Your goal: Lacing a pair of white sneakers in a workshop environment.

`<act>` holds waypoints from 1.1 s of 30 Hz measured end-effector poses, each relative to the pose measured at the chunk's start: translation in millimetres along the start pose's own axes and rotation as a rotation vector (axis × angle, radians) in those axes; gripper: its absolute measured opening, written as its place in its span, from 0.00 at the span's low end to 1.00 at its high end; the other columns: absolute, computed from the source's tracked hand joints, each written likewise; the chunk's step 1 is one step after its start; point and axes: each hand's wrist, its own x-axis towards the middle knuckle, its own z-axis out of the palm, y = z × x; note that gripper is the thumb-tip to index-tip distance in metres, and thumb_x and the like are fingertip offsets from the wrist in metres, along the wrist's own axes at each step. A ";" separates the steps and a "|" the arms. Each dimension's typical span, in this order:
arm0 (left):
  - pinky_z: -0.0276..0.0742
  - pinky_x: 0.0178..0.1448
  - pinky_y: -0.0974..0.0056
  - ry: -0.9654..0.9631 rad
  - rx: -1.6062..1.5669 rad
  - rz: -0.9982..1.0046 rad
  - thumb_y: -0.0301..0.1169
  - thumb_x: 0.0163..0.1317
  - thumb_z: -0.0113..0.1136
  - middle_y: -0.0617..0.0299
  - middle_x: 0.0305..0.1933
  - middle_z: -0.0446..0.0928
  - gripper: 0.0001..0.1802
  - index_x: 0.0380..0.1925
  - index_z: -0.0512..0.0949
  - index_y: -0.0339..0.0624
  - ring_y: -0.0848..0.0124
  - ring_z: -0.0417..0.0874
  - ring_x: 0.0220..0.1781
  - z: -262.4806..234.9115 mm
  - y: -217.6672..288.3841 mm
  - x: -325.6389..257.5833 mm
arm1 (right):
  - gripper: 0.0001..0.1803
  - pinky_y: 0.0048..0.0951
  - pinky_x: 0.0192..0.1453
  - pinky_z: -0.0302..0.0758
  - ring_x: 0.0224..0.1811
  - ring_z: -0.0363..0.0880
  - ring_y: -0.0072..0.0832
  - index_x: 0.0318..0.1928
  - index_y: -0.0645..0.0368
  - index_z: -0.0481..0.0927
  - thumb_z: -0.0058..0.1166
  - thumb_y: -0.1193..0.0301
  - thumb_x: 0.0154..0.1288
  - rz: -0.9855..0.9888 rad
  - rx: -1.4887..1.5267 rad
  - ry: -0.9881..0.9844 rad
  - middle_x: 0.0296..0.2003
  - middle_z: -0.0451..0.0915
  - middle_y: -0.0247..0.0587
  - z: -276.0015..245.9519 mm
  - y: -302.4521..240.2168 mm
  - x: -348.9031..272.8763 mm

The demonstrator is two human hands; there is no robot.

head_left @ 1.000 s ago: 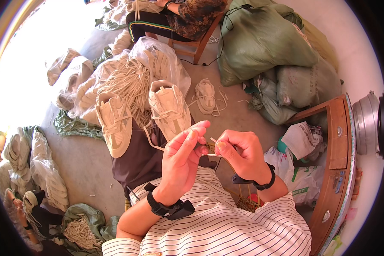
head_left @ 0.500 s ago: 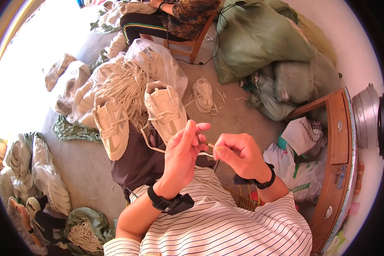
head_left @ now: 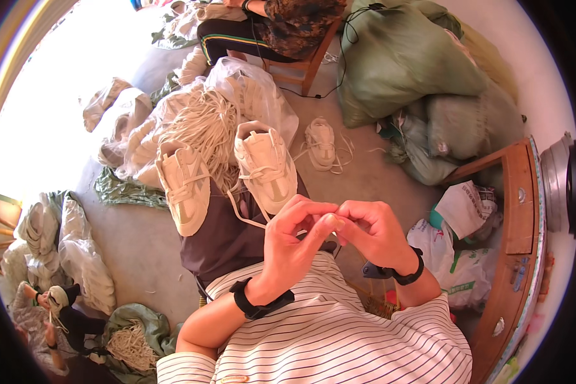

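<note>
My left hand (head_left: 293, 240) and my right hand (head_left: 376, 237) meet in front of my lap, fingertips pinched together. A pale shoelace (head_left: 252, 221) runs from the cream sneaker (head_left: 266, 169) on my knee up to my hands; its end is hidden by my fingers. Whatever else lies between the fingertips cannot be made out. Another cream sneaker (head_left: 184, 189), with its lace threaded, rests to the left on my dark trousers. Both shoes lie with toes toward me.
Beyond my knees lie a pile of loose laces (head_left: 201, 131) and bagged shoes (head_left: 134, 150). A single shoe (head_left: 320, 144) sits on the floor. Big green sacks (head_left: 409, 70) stand far right, near a wooden desk (head_left: 517, 205). Other people sit far ahead and at lower left.
My left fingers, spread before beside a small brownish coiled thing, have closed and met my right fingertips. The coiled thing no longer shows. The whole view has shifted slightly.
</note>
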 end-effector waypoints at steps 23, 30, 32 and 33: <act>0.74 0.53 0.71 0.967 0.334 0.349 0.30 0.70 0.50 0.54 0.60 0.74 0.19 0.59 0.69 0.36 0.72 0.77 0.54 -188.0 96.6 -37.5 | 0.09 0.21 0.25 0.61 0.21 0.64 0.14 0.35 0.63 0.81 0.59 0.69 0.65 -0.113 -0.119 -0.145 0.21 0.74 0.30 -13.8 5.2 31.2; 0.75 0.33 0.74 -0.145 0.269 -0.192 0.20 0.53 0.67 0.57 0.58 0.73 0.38 0.65 0.64 0.41 0.80 0.78 0.35 -88.2 42.1 -33.0 | 0.10 0.31 0.33 0.72 0.25 0.75 0.31 0.38 0.63 0.81 0.59 0.67 0.64 -0.255 -0.209 -0.273 0.28 0.79 0.43 38.5 -12.0 46.4; 0.71 0.30 0.74 -0.198 0.449 -0.265 0.23 0.58 0.65 0.61 0.40 0.79 0.25 0.57 0.72 0.39 0.80 0.74 0.28 -91.2 31.5 -30.1 | 0.10 0.31 0.32 0.72 0.25 0.74 0.30 0.38 0.63 0.81 0.60 0.68 0.63 -0.282 -0.200 -0.266 0.28 0.79 0.43 45.3 -9.3 51.7; 0.70 0.30 0.74 -0.221 0.516 -0.281 0.24 0.60 0.63 0.63 0.32 0.79 0.19 0.52 0.76 0.38 0.80 0.73 0.26 -99.0 26.8 -28.7 | 0.10 0.31 0.33 0.72 0.25 0.74 0.30 0.41 0.62 0.80 0.60 0.69 0.62 -0.283 -0.208 -0.267 0.31 0.79 0.42 46.9 -8.4 55.7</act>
